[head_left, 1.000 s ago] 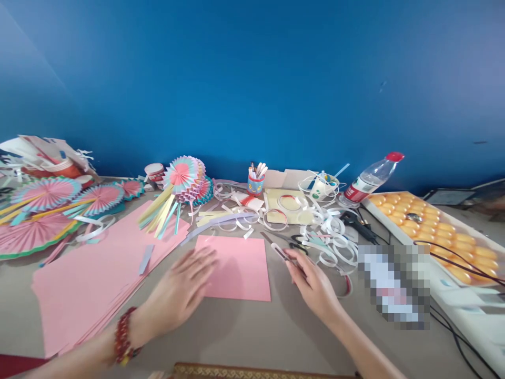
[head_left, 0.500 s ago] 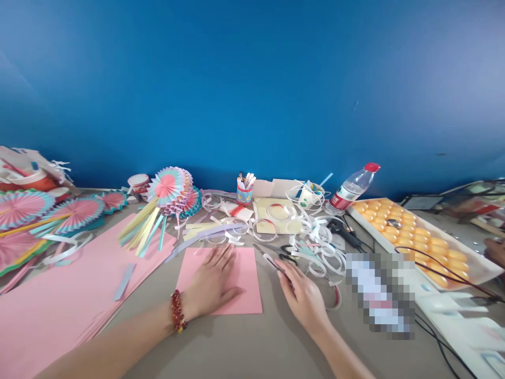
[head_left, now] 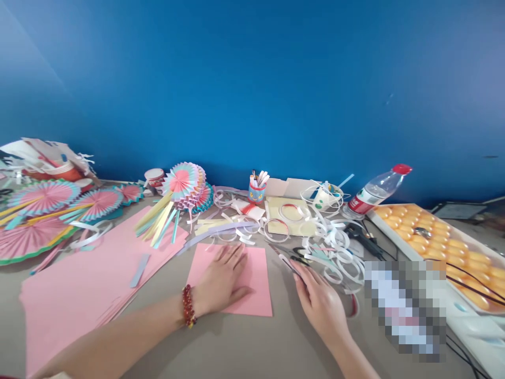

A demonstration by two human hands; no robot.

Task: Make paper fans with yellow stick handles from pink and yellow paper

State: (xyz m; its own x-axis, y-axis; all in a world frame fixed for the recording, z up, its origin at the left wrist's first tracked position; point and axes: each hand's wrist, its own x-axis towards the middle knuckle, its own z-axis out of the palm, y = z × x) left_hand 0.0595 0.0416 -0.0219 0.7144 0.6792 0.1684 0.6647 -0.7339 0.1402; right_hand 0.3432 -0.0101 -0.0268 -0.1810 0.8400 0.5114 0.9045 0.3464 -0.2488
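Observation:
My left hand (head_left: 221, 279), with a beaded bracelet at the wrist, lies flat on a pink square of paper (head_left: 256, 295), fingers stretched out. Just right of that paper, my right hand (head_left: 317, 292) is closed around a utility knife (head_left: 290, 263), its blade pointing up and to the left. The blade is apart from the pink paper. Behind the knife lie dark-handled scissors (head_left: 301, 255), partly hidden by my right hand. A larger stack of pink paper (head_left: 87, 289) spreads on the left, with a small grey-lilac strip (head_left: 140, 270) on top.
Folded paper rosettes (head_left: 183, 181) stand at the back left. Curled white paper strips (head_left: 335, 242) lie behind my right hand. A pen cup (head_left: 256, 193), a red-capped bottle (head_left: 373, 192) and a tray of yellow-orange oval pieces (head_left: 437, 242) line the back and right. A blue wall (head_left: 252, 89) rises behind.
The view has swung left, so the tabletop things appear farther right. Both hands keep nearly the same places relative to the pink square; the knife is still in my right hand.

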